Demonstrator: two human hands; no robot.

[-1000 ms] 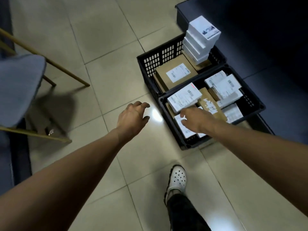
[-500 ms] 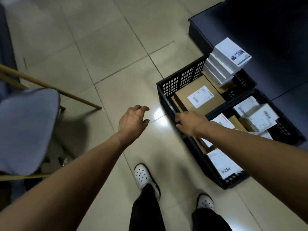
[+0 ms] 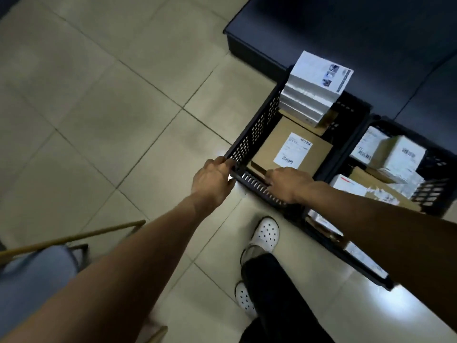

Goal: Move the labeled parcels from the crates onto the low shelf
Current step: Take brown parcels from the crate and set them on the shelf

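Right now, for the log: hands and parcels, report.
Left hand grips crate corner. Right hand at near edge of brown parcel, grip unclear. White boxes stacked behind it.

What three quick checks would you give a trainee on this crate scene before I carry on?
1. True or false: the brown labelled parcel lies in the left crate, not the right crate.
2. Fill in: the stack of white boxes stands at the left crate's ___ end (near or far).
3. The left hand is at: A the left crate's near corner; B the stack of white boxes; C the right crate.
Key: 1 true; 2 far; 3 A.
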